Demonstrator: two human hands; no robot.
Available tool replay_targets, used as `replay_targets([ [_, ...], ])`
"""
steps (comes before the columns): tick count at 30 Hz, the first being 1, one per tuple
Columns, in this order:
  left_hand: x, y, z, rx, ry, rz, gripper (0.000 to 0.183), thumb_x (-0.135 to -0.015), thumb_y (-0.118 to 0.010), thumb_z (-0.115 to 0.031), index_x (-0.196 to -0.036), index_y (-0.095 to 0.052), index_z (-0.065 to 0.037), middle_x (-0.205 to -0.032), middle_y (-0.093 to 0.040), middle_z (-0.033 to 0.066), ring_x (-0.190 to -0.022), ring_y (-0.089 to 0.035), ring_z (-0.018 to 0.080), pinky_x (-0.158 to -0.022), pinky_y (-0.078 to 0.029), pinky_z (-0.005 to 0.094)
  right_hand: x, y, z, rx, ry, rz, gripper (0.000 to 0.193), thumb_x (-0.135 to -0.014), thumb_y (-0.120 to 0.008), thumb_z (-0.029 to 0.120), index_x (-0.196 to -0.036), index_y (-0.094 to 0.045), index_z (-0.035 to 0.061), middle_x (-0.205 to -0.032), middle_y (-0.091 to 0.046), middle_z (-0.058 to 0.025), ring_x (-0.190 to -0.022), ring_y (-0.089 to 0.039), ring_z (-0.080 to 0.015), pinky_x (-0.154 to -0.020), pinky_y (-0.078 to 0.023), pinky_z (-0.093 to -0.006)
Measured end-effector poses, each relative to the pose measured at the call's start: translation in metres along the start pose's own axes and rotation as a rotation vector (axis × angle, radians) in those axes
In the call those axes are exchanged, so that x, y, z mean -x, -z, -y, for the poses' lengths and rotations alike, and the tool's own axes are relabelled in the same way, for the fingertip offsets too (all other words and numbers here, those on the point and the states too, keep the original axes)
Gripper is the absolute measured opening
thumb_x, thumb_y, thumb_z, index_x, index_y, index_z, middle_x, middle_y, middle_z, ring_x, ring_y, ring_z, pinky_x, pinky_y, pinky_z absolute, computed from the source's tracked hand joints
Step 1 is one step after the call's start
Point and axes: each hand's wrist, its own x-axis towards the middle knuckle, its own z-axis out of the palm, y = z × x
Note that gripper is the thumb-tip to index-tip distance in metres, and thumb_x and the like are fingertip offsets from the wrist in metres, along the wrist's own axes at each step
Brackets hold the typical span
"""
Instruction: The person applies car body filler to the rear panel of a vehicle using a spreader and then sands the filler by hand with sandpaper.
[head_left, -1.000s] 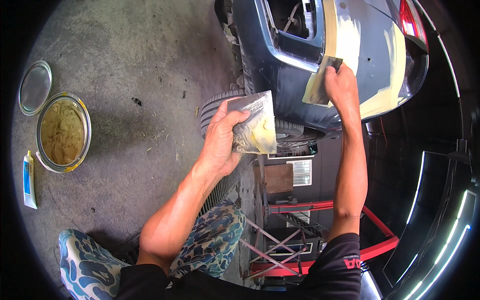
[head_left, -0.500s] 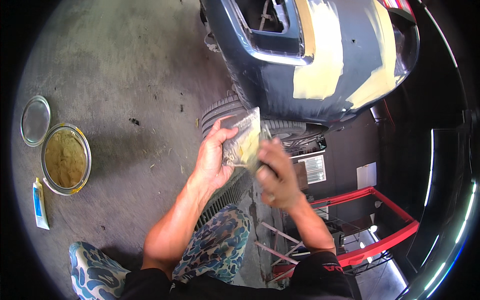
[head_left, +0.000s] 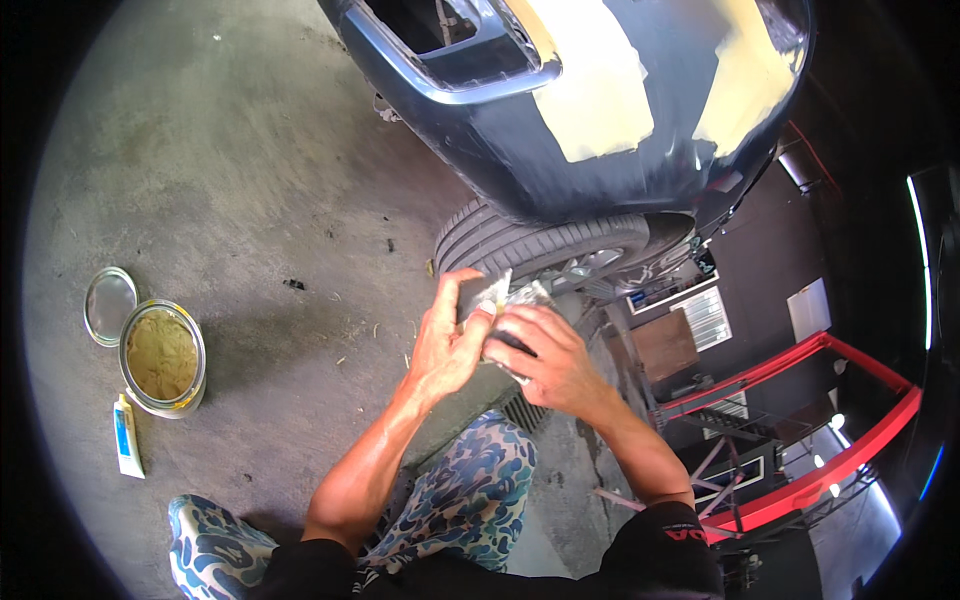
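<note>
My left hand (head_left: 440, 345) grips a thin putty-smeared spreader plate (head_left: 497, 288), its pointed corner showing above the fingers. My right hand (head_left: 550, 358) is closed round a second putty-smeared spreader (head_left: 533, 294), greyish with a dark part under the fingers. The two tools meet between my hands, so the contact and most of the putty are hidden. Beyond them is a dark car bumper (head_left: 480, 125) carrying two broad pale yellow filler patches, one patch (head_left: 600, 95) nearer the middle and another patch (head_left: 745, 95) to the right.
On the concrete floor at left stand an open can (head_left: 201, 350) of tan filler, its round lid (head_left: 110, 307) and a white-and-blue tube (head_left: 128, 440). A tyre (head_left: 540, 242) sits below the bumper. A red frame (head_left: 905, 410) stands at right.
My right hand has come in against the left, and the plate's yellow putty is now mostly covered. The view has shifted, moving the bumper up and left in the picture.
</note>
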Motion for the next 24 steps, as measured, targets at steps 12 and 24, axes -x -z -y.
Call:
replay_targets([
  [12,-0.022,0.014,0.034,0.496,0.291,-0.170,0.035,-0.094,-0.052,0.001,-0.128,-0.052,-0.007,-0.117,-0.065,0.0105,-0.103,-0.065,0.0176,-0.091,-0.057,0.0342,0.016,-0.040,0.009,-0.215,0.210,-0.222,0.048,-0.082,-0.073,0.015,-0.129,-0.072,0.0233,-0.136,-0.059,-0.0071,-0.134,-0.055,-0.0294,-0.117,-0.042,-0.0533],
  [24,-0.030,0.018,0.010,0.515,0.094,-0.185,0.040,-0.094,-0.055,-0.004,-0.133,-0.050,-0.008,-0.118,-0.062,0.0095,-0.108,-0.063,0.0185,-0.092,-0.057,0.0371,0.055,-0.020,-0.074,0.149,0.031,-0.089,0.048,-0.077,-0.070,0.001,-0.124,-0.071,0.0109,-0.128,-0.064,-0.0114,-0.129,-0.058,-0.0334,-0.114,-0.044,-0.0548],
])
